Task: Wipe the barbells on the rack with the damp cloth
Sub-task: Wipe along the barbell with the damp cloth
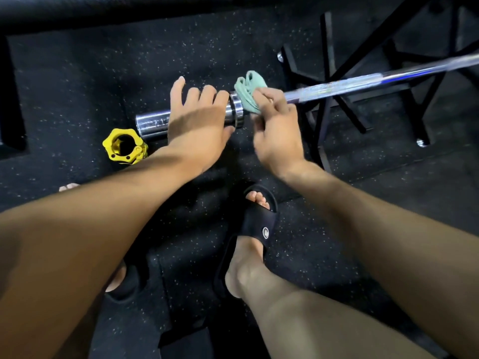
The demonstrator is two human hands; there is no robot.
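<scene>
A chrome barbell (363, 84) runs from the centre left up to the right edge, its thick sleeve end (153, 124) pointing left. My left hand (197, 125) wraps over the sleeve just left of the collar, fingers curled over the top. My right hand (274, 130) holds a pale green cloth (248, 89) bunched against the thin shaft right beside the collar. Part of the cloth sticks up above the bar.
A yellow barbell clamp (124, 146) lies on the black speckled rubber floor below the sleeve end. A black metal rack frame (326, 99) stands under the bar at right. My feet in black slides (259, 224) are below the hands.
</scene>
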